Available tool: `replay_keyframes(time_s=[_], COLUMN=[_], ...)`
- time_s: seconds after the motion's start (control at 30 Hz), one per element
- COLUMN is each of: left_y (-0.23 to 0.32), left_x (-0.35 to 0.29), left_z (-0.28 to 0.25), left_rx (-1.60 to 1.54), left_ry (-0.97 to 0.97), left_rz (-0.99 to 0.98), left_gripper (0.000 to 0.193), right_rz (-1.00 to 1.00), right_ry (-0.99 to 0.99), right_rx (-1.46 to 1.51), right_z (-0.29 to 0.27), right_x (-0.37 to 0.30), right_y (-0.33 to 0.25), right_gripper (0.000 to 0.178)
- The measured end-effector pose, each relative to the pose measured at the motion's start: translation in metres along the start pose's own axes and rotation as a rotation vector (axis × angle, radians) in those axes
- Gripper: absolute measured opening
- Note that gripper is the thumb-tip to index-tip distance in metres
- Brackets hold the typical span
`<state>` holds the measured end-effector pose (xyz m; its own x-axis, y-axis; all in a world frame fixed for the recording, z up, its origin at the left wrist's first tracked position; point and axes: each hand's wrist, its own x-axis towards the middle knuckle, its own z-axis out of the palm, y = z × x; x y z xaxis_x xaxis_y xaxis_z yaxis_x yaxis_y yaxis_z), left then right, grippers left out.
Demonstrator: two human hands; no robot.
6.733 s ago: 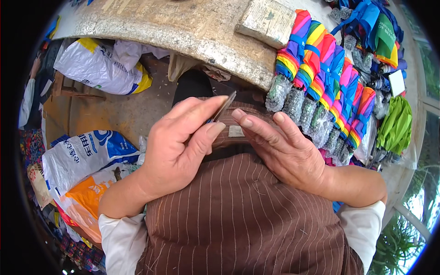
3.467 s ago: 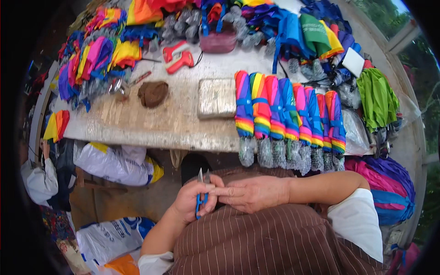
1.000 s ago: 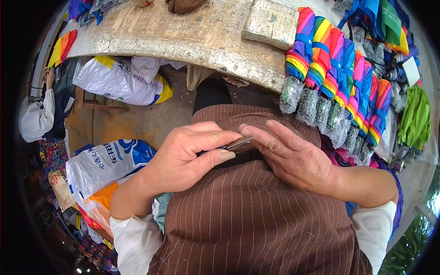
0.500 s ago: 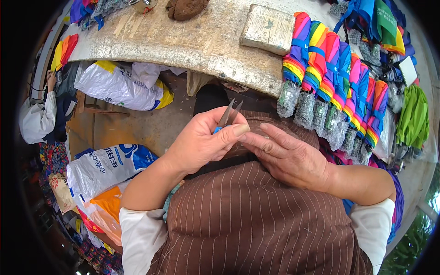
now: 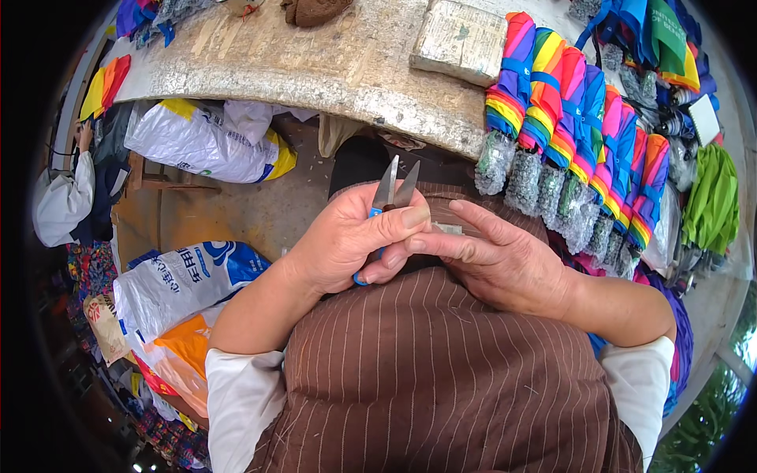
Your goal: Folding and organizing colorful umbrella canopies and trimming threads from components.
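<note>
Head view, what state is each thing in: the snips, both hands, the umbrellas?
Thread snips: blades apart, pointing up.
Left hand: closed around the snips.
Right hand: flat, fingers extended toward the left hand.
Rainbow umbrellas: folded, lying in a row on the table.

The snips (image 5: 384, 211) have a blue handle and bare grey steel blades. The apron (image 5: 441, 370) is brown with thin pale pinstripes, over white sleeves (image 5: 236, 394). The bench (image 5: 315, 67) is mottled grey and buff. On it, the block (image 5: 460, 39) is pale grey-tan. The folded umbrellas (image 5: 576, 118) are rainbow-striped: red, orange, yellow, green, blue, pink, with dark blue bands. Beside them a green umbrella (image 5: 710, 197) is plain lime. The sacks (image 5: 205, 142) are white with yellow edges; another sack (image 5: 177, 280) is white with blue print, next to an orange bag (image 5: 185, 347).
</note>
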<state>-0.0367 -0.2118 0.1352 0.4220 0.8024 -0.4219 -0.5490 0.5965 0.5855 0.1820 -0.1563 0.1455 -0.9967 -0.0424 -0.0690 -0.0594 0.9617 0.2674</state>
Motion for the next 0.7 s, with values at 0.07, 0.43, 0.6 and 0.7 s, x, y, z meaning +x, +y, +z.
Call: replay_keyframes(time_s=[0.07, 0.43, 0.6, 0.7], left_y=[-0.002, -0.005, -0.006, -0.004], left_x=[0.003, 0.016, 0.022, 0.025], left_z=[0.001, 0.006, 0.003, 0.012], left_rx=[-0.066, -0.137, -0.204, -0.137], left_ry=[-0.07, -0.165, -0.226, -0.157], left_rz=[0.008, 0.055, 0.114, 0.131], left_gripper=[0.018, 0.021, 0.023, 0.022], right_rz=[0.003, 0.073, 0.143, 0.18], right_ry=[0.023, 0.271, 0.386, 0.508], right_rx=[0.056, 0.149, 0.193, 0.365], right_z=[0.0, 0.023, 0.02, 0.032], right_x=[-0.001, -0.002, 0.0, -0.001], right_y=[0.003, 0.007, 0.01, 0.01], right_gripper=[0.038, 0.022, 0.018, 0.018])
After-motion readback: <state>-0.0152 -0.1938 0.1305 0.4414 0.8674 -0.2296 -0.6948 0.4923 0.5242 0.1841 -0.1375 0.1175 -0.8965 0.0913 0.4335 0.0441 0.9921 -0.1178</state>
